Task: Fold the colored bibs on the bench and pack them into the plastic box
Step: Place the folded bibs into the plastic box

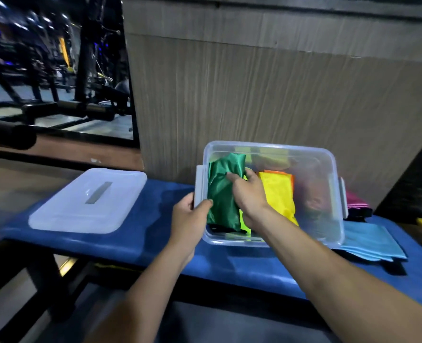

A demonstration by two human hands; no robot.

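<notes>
Over the clear plastic box (333, 194), both hands are busy with a folded green bib (223, 194). The right hand (250, 194) reaches down into the box, its fingers curled onto the bib's right edge, with the fingertips lying on the shiny green cloth. The left hand (188, 219) sits at the box's left wall, its thumb over the rim and touching the bib's lower left part, while its fingers curl round the outside of the wall just below the grey side latch (201, 185); it grips the box.

The green bib stands on edge in the left part of the box. Just to its right, partly under the right hand, a neon-green strip (244, 224) shows, then a folded yellow bib (279, 194) with an orange bib (282, 173) peeking out behind it. Deeper in the right part lies something dark reddish (too blurred through the plastic to name).

The box rests on the blue padded tabletop (155, 224). Its translucent lid (88, 201) lies flat on the tabletop, well apart to the left. To the right of the box, a light blue bib (370, 241) lies on the tabletop, touching the box's corner, with a pink cloth (357, 199) and a dark one behind it. A brown panelled wall (279, 95) stands behind, and dark gym equipment (56, 70) fills the far left.
</notes>
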